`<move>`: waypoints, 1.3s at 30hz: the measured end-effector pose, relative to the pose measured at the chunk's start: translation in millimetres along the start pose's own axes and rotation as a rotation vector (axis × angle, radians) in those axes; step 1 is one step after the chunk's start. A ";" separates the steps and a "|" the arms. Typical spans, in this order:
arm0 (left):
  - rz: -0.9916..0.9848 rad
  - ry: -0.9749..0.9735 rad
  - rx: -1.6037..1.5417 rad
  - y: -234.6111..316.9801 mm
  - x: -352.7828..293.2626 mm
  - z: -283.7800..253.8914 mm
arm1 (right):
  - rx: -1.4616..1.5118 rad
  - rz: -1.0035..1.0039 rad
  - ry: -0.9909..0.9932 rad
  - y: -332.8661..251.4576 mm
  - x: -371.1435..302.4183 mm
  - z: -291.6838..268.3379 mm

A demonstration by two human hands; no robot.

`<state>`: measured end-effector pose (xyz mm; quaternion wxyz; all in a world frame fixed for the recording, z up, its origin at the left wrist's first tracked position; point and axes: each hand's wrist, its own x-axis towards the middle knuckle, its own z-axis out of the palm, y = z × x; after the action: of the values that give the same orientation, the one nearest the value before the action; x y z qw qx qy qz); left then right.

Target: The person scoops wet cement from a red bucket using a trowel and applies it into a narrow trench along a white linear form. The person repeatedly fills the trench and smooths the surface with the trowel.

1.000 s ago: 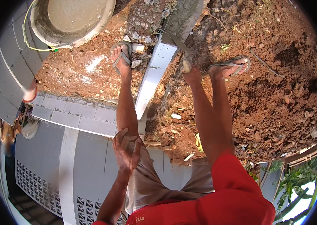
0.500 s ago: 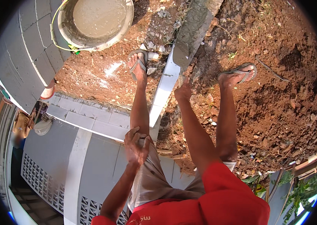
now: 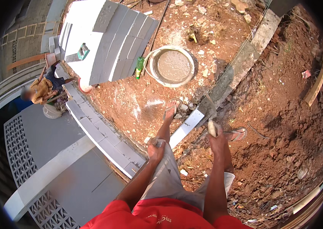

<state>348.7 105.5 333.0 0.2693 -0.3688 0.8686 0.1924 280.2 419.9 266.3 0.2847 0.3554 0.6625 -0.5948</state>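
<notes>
My right hand is closed round the pale handle of a trowel. Its blade reaches onto a strip of wet grey mortar, but blade and mortar are hard to tell apart. The mortar lies along a low foundation and meets the end of a white block. My left hand is on my bent left knee, fingers curled round it. Ahead on the soil stands a round tub of wet mortar, its rim pale.
A green bottle stands between the tub and a large stack of grey-white blocks. A laid block course runs at the left. Further left, another person crouches. Loose reddish soil spreads right, with a wooden plank.
My view has lifted and shows more ground ahead. The trowel's blade has gone from lying over the white block's end to the mortar beside it. My left hand stays at my knee.
</notes>
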 end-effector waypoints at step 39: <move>-0.047 -0.150 -1.850 252.0 485.4 -329.9 | -0.297 -0.544 -0.071 -570.6 241.5 451.5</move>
<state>-229.2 -166.3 328.8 -0.0728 -0.4409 0.3423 0.8265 -343.6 -18.0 348.4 0.1869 0.0986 0.8024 -0.5581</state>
